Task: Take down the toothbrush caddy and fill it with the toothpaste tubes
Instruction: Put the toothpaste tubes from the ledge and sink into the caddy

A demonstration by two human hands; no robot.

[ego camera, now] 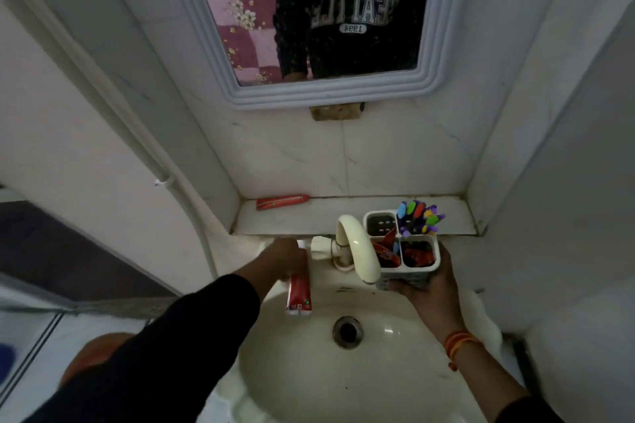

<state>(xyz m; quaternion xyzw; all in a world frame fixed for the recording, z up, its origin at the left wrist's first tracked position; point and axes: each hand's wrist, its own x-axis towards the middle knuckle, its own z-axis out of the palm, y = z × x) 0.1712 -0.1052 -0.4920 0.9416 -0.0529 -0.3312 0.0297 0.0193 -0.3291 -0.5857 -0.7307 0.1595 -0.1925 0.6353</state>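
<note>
Two hands work over the cream oval ceramic basin [395, 374]: the right hand [427, 295], at 3 o'clock, cradles the white four-compartment plastic toothbrush caddy [409, 280] already containing red tubes, while the left hand [283, 259], at 10 o'clock, grips a red toothpaste tube [299, 292], another red toothpaste tube [281, 201] lying on the ledge at 12

Walls [395, 161]: white marble tile.
Mirror [330, 93]: framed, above sink [395, 364].
Ledge [309, 216]: behind sink.
Pipe [113, 106]: left of mirror.
Light: dim.
</note>
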